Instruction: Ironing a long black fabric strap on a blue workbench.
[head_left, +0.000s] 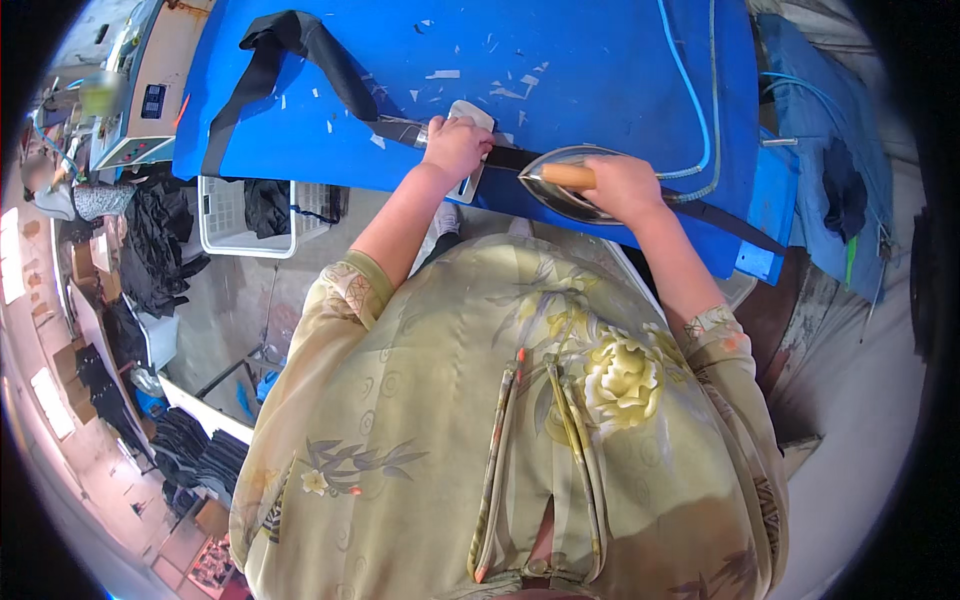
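My right hand (622, 184) grips the wooden handle (568, 176) of a metal iron (566, 202), which rests on a dark fabric strip (510, 157) near the front edge of the blue-covered table. To its left, my left hand (459, 148) has its fingers curled over a slotted white plate (471, 112) lying across the strip. My palm hides part of the plate. A small shiny piece, hard to make out, sits by my left fingers. Leftward the strip runs into a folded loop on the table and hangs toward the front edge; its other end passes right beyond the iron.
White scraps (442, 74) are scattered over the blue table (600, 82). A pale blue hose (694, 112) reaches the iron from behind. Below the table's left edge stands a white plastic basket (247, 247) holding dark cloth. A control box (154, 82) stands at left; a person (82, 195) is farther off.
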